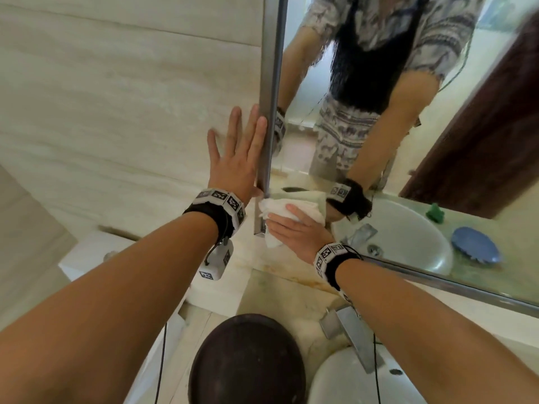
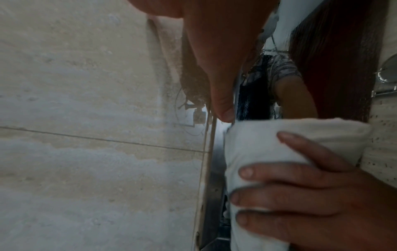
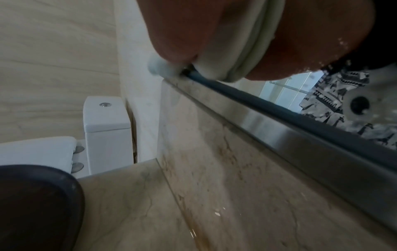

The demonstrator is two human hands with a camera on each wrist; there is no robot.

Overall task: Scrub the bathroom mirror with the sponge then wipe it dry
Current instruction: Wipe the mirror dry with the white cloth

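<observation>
Pale stone tiles cover the wall [image 1: 116,97] beside the bathroom mirror [image 1: 379,141], which has a metal frame [image 1: 272,83] above a marble counter [image 1: 291,287] and a white sink [image 1: 364,383].

The left hand [image 1: 236,161] lies flat on the wall with its fingers straight and spread, right beside the frame and holding nothing; I think it supports the body while the person leans forward. The right hand [image 1: 297,231] presses a folded white cloth [image 1: 280,211] against the lower left corner of the mirror, with the fingers lying almost straight over it. In the left wrist view the fingers [image 2: 290,195] bend slightly around the cloth [image 2: 268,147].

A green thing, perhaps the sponge [image 1: 434,212], shows only as a reflection, lying near the sink, so the scrubbing seems finished and the drying is now in hand. A corner collects water, so the cloth is pushed tightly against the frame there.
</observation>
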